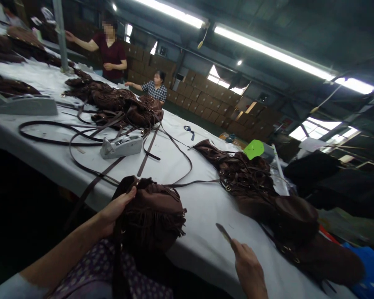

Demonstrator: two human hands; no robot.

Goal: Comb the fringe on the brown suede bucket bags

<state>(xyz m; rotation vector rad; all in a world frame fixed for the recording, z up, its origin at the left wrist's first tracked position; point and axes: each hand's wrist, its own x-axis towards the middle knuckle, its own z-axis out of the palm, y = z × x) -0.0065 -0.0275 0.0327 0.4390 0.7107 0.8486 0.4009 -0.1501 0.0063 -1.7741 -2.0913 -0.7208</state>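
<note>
My left hand (116, 211) grips the left side of a dark brown fringed handbag (162, 199), thumb on top near its strap end. The bag rests at the table's near edge, against my lap, and its fringe hangs toward me. In my right hand (249, 265), closed and apart from the bag, is a thin flat hand tool (225, 233) with a dark upper side and a paler edge. Its exact kind is not clear. A long brown strap (190, 182) runs over the cloth behind the bag.
A white-covered table (205, 245) carries a grey tape dispenser (121, 146), another dispenser (25, 104) at left, a heap of brown bags (121, 99), and more bags (277, 207) along the right. A metal post (60, 37) rises at left. Two people stand across the table.
</note>
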